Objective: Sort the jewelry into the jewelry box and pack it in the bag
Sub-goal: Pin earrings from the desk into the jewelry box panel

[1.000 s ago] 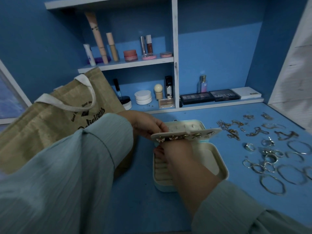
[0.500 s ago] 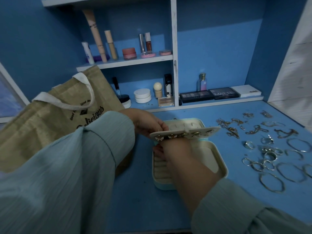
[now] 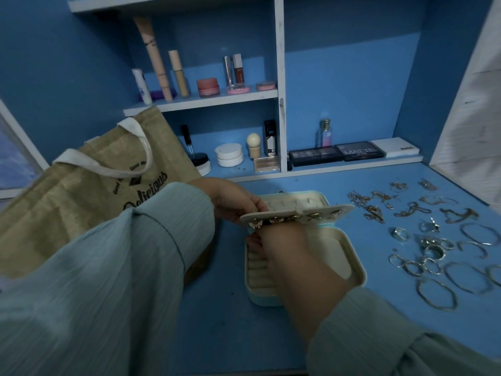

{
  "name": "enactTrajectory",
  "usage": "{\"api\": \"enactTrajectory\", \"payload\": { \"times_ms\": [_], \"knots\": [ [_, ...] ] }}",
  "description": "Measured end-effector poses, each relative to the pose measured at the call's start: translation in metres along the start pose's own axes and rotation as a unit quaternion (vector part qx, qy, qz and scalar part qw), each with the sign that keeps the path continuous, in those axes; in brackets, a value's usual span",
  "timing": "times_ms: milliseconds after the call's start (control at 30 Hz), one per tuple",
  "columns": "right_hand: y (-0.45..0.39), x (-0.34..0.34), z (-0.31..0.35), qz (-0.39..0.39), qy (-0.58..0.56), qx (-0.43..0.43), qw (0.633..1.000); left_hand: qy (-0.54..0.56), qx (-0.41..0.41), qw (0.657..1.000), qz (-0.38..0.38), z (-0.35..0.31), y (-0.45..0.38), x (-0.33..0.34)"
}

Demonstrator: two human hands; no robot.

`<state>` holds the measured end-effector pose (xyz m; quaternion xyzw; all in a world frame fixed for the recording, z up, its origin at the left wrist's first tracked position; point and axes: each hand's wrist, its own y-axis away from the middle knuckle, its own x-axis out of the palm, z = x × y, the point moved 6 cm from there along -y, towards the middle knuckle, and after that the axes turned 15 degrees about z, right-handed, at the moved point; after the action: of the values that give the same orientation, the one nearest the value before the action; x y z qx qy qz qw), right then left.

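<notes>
Little has moved since the earlier frames: both hands keep the same grip, only the camera view has shifted slightly. Open jewelry box point(image 3: 349, 256) sits on the blue desk point(image 3: 217, 335), centre of view, lid up at the back. Left hand point(image 3: 233, 202) pinches the left end of a cream earring panel point(image 3: 320, 211), held level above the box; small gold earrings line its front edge, incl. a butterfly pair at the left. Right hand point(image 3: 287, 248) reaches under the panel w/ fingers curled by the box's left side; can't tell if it grips anything, as the fingertips are hidden. Hands are close together, not touching as far as visible. Burlap bag point(image 3: 81, 202) w/ white handles leans at left, behind the left sleeve. Loose jewelry point(image 3: 433, 240) (rings, hoops, chains) lies spread on the desk right of the box, apart from it. Shelves point(image 3: 206, 100) behind hold makeup tubes, jars and palettes.
</notes>
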<state>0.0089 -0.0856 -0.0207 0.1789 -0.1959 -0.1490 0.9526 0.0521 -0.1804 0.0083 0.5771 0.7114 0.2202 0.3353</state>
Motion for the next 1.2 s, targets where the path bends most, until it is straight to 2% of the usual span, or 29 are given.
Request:
{"api": "enactTrajectory", "payload": {
  "times_ms": [533,767,1033,1200],
  "knots": [
    [0.0021,0.0002,0.0025,0.002,0.039,-0.013,0.999,-0.002,-0.018,1.000,-0.001,0.0024,0.0040,0.0004],
    [-0.0002,-0.0003,0.0004,-0.005,-0.012,-0.028,1.000,-0.006,-0.011,1.000,-0.014,0.0022,0.0017,-0.0020],
    [-0.0028,-0.0006,-0.0018,-0.007,-0.025,-0.022,0.999,0.002,-0.018,1.000,0.012,0.0029,-0.0003,-0.0029],
    [-0.0016,-0.0012,-0.0010,-0.007,-0.014,-0.009,1.000,0.004,-0.022,0.998,0.055,-0.0005,-0.0020,0.0010]
  ]
}}
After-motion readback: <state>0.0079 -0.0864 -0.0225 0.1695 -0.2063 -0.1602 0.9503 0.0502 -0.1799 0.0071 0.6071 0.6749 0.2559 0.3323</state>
